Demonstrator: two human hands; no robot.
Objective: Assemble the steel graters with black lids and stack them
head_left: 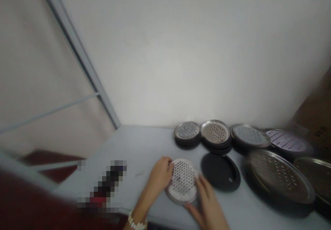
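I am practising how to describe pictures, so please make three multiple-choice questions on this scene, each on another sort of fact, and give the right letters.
1. Where does the black round disc lie from the perforated metal disc?
A. On top of it
B. To its right
C. To its left

2. What colour is the beaded bracelet?
A. White
B. Red
C. Black

3. What does the left hand do?
A. It hangs away from everything
B. It holds the black round disc
C. It touches the rim of the perforated metal disc

1: B, the black disc lies on the right side in the view.
2: A, the beads show white.
3: C, its fingers rest on that rim.
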